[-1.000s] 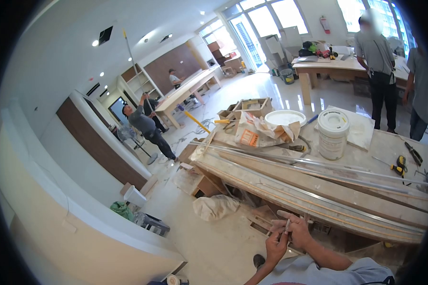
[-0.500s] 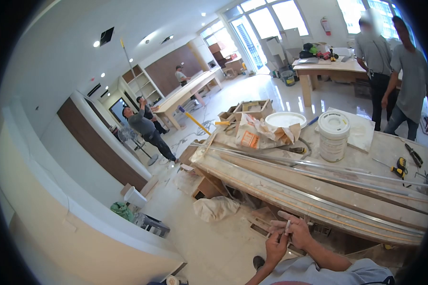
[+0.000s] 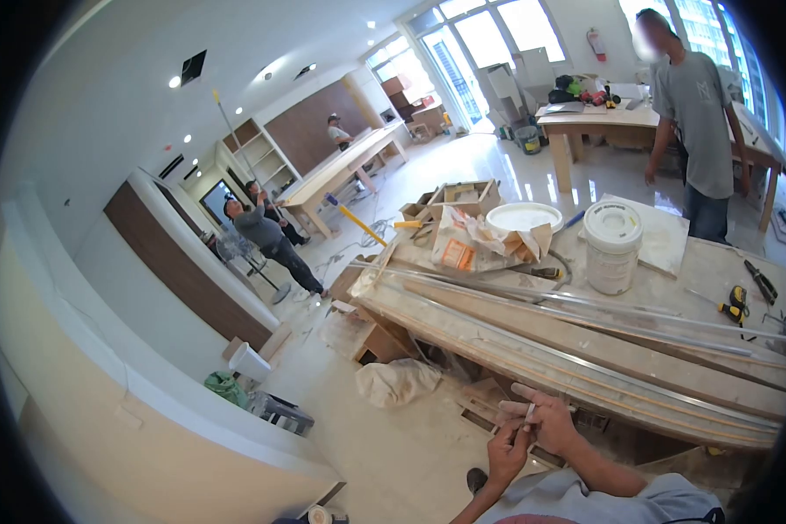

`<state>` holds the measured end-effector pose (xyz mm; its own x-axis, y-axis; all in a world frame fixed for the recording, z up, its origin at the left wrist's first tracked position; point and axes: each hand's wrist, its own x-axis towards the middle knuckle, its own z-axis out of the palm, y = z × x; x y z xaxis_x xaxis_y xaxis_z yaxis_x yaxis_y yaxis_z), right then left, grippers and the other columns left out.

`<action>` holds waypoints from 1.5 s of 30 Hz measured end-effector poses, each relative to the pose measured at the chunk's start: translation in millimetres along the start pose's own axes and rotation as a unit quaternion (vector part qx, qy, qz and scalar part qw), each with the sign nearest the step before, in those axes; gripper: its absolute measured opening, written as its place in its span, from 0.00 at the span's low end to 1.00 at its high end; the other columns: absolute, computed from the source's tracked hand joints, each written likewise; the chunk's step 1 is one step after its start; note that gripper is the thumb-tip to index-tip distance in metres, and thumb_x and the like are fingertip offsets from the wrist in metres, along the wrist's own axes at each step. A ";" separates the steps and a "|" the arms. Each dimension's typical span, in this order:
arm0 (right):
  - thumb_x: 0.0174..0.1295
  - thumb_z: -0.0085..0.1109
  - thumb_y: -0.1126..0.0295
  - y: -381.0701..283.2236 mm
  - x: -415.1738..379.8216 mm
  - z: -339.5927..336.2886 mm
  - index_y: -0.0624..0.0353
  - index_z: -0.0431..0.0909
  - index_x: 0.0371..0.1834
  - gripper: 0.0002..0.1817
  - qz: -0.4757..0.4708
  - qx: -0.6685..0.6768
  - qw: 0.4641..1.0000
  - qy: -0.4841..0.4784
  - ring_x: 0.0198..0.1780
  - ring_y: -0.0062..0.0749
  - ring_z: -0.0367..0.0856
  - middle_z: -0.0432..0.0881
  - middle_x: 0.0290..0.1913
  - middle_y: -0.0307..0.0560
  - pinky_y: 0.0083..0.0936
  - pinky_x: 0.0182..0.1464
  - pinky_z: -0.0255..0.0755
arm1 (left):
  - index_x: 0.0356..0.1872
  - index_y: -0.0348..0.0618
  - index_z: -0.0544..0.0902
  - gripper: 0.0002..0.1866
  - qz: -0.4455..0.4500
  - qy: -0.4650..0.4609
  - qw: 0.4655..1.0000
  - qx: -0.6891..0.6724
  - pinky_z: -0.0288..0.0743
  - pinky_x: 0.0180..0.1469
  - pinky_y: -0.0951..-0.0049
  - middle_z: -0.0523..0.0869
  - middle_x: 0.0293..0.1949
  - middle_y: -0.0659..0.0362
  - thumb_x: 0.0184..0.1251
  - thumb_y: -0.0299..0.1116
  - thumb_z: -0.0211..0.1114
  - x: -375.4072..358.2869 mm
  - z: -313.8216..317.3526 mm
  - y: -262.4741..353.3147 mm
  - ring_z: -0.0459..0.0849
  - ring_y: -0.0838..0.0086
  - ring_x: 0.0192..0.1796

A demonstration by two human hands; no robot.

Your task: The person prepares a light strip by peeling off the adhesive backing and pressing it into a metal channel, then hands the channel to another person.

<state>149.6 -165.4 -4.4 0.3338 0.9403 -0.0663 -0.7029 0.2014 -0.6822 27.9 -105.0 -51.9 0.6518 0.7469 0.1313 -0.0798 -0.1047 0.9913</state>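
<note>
Both hands meet in front of my body at the lower right. My left hand [image 3: 505, 452] is closed, its thumb and fingertips pinched together against my right hand [image 3: 552, 426]. A small white strip [image 3: 530, 410] stands up at the pinch, by a finger of the right hand; whether it is wrapped round that finger cannot be made out. The right hand's fingers are stretched out to the left and look dusty. Just beyond the hands is the front edge of a dusty workbench [image 3: 463, 336] carrying long boards and metal strips [image 3: 585, 307].
On the bench are a white bucket [image 3: 611, 253], a torn paper bag [image 3: 463, 243], a screwdriver [image 3: 732, 307] and pliers [image 3: 761, 281]. A cloth sack [image 3: 397, 382] lies on the floor. One person [image 3: 697, 113] stands at the right; others work at the back left.
At the right, one of the two people has gone from sight and the other stands more upright, further left. My hands stay together, the right fingers slightly more spread.
</note>
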 end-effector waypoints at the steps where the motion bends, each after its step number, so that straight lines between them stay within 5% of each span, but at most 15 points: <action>1: 0.52 0.41 0.80 -4.2 -0.9 3.2 0.74 0.48 0.79 0.44 0.013 0.024 1.000 0.004 0.60 0.48 0.82 0.78 0.65 0.64 0.30 0.56 0.78 | 0.47 0.34 0.84 0.07 0.015 -0.005 1.000 -0.006 0.75 0.36 0.81 0.86 0.32 0.63 0.76 0.26 0.61 -0.3 1.0 2.6 0.79 0.86 0.33; 17: 0.55 0.41 0.81 10.2 3.6 -3.3 0.74 0.48 0.79 0.42 0.004 -0.027 0.999 -0.023 0.63 0.49 0.80 0.74 0.67 0.67 0.28 0.56 0.79 | 0.49 0.35 0.83 0.07 0.006 -0.013 1.000 0.009 0.71 0.32 0.82 0.83 0.29 0.65 0.76 0.26 0.61 2.5 -7.5 1.3 0.78 0.86 0.30; 19: 0.55 0.43 0.80 16.8 5.0 -11.7 0.73 0.50 0.79 0.42 -0.015 -0.002 1.000 -0.019 0.62 0.55 0.80 0.77 0.64 0.69 0.43 0.65 0.75 | 0.49 0.36 0.84 0.08 -0.010 -0.024 1.000 -0.006 0.71 0.32 0.82 0.82 0.27 0.66 0.76 0.29 0.62 5.7 -9.9 2.1 0.77 0.86 0.29; 20: 0.55 0.43 0.80 15.8 3.8 -14.4 0.73 0.50 0.79 0.42 -0.015 -0.002 1.000 -0.021 0.62 0.55 0.80 0.77 0.64 0.69 0.43 0.65 0.75 | 0.49 0.36 0.84 0.08 -0.009 -0.023 1.000 -0.006 0.71 0.32 0.82 0.82 0.27 0.66 0.76 0.29 0.62 7.8 -12.8 2.7 0.77 0.86 0.29; 23: 0.60 0.45 0.77 10.9 -4.4 -23.1 0.73 0.51 0.78 0.39 -0.006 0.019 0.999 0.034 0.64 0.54 0.78 0.78 0.63 0.68 0.46 0.67 0.72 | 0.41 0.37 0.85 0.09 -0.058 -0.028 0.997 -0.039 0.69 0.30 0.81 0.80 0.25 0.67 0.77 0.33 0.63 13.9 -24.0 10.3 0.74 0.87 0.28; 25: 0.66 0.50 0.68 11.9 -7.6 -33.9 0.71 0.58 0.76 0.35 0.021 0.034 0.997 0.064 0.62 0.46 0.80 0.78 0.64 0.64 0.40 0.64 0.72 | 0.30 0.38 0.83 0.15 -0.081 -0.045 0.995 -0.043 0.66 0.29 0.80 0.78 0.23 0.67 0.77 0.36 0.63 21.9 -32.1 22.4 0.72 0.86 0.26; 32: 0.69 0.52 0.62 27.5 -13.3 -49.0 0.69 0.67 0.69 0.29 0.056 -0.029 0.994 0.088 0.60 0.47 0.82 0.84 0.56 0.62 0.43 0.61 0.73 | 0.25 0.38 0.82 0.17 -0.033 -0.022 0.996 -0.077 0.63 0.26 0.79 0.79 0.21 0.64 0.77 0.34 0.61 42.2 -42.8 13.8 0.70 0.85 0.23; 41: 0.73 0.52 0.62 36.2 -17.1 -46.9 0.67 0.81 0.57 0.20 0.099 -0.101 0.988 0.069 0.53 0.39 0.86 0.87 0.51 0.54 0.31 0.52 0.77 | 0.31 0.37 0.87 0.13 -0.012 -0.033 0.999 -0.022 0.64 0.27 0.81 0.83 0.25 0.65 0.76 0.32 0.62 37.2 -27.4 37.0 0.70 0.87 0.24; 44: 0.73 0.53 0.65 35.7 -13.9 -40.0 0.66 0.82 0.57 0.18 0.099 -0.087 0.989 0.064 0.52 0.37 0.87 0.88 0.49 0.52 0.28 0.49 0.78 | 0.40 0.37 0.88 0.10 -0.007 -0.043 0.998 -0.040 0.63 0.27 0.83 0.85 0.28 0.66 0.76 0.31 0.62 34.4 -26.4 38.9 0.70 0.88 0.25; 45: 0.73 0.53 0.65 34.9 -12.2 -36.6 0.67 0.80 0.58 0.19 0.033 -0.109 0.990 0.087 0.51 0.37 0.87 0.87 0.50 0.52 0.31 0.50 0.80 | 0.47 0.37 0.87 0.10 -0.012 -0.053 0.997 -0.052 0.63 0.27 0.84 0.85 0.30 0.66 0.76 0.30 0.60 34.1 -24.7 40.0 0.70 0.89 0.26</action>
<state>144.0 -179.9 -54.1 0.4086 0.8838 -0.2278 -0.5805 0.0591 -0.8121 28.3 -67.4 -7.6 0.7299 0.6745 0.1113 -0.1372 -0.0149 0.9904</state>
